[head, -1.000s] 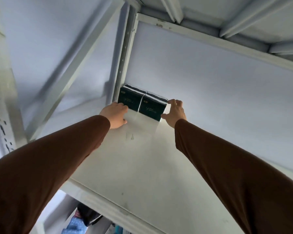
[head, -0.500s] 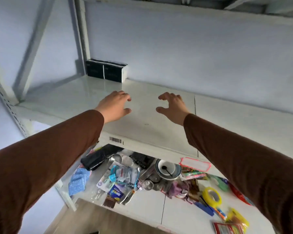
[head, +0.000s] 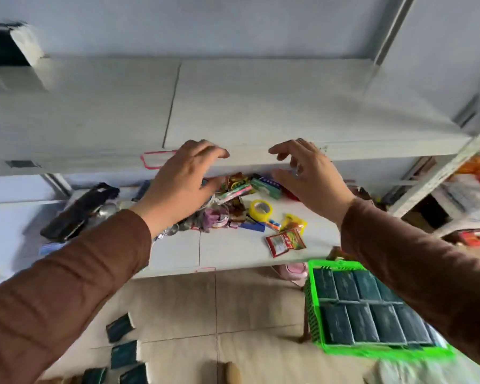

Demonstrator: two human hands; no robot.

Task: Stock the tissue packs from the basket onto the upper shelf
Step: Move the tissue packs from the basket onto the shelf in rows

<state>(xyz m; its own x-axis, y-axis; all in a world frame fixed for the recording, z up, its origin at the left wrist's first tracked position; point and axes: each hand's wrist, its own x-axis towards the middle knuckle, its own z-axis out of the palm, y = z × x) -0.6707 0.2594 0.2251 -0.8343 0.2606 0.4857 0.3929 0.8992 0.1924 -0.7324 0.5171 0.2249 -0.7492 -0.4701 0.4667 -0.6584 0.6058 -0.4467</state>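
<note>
Both hands are empty – left hand (head: 178, 181) and right hand (head: 308, 176) loosely spread, fingers half-curled, by the upper shelf (head: 261, 106). The tissue packs (head: 366, 314) fill the green basket (head: 313, 275) at five o'clock – probably light and squashy, best gripped across the short sides

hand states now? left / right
Left hand: open, fingers loosely curled, holding nothing.
Right hand: open, fingers loosely curled, holding nothing.
</note>
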